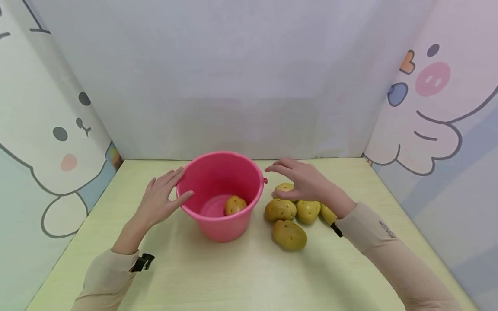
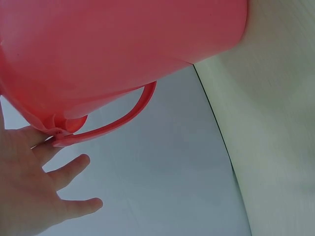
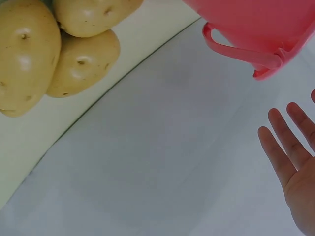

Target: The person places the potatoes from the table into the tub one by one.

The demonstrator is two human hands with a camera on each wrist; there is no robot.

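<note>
A pink bucket (image 1: 223, 224) stands upright on the table, with one potato (image 1: 235, 204) inside it. My left hand (image 1: 161, 198) touches the bucket's left rim; its thumb reaches over the rim and its fingers are spread outside, near the handle (image 2: 113, 129) joint in the left wrist view. My right hand (image 1: 305, 179) hovers to the right of the bucket, apart from it, fingers extended and nothing held. Beneath and beside that hand lie several potatoes (image 1: 280, 210), one (image 1: 289, 235) of them nearer the front. The right hand and forearm partly hide some of them.
The pale yellow-green table (image 1: 233, 276) ends at a plain whitish back wall (image 1: 249, 86). Side panels with cartoon figures rise at left (image 1: 43, 129) and right (image 1: 439, 108). A black strap (image 1: 142, 262) shows at the left sleeve.
</note>
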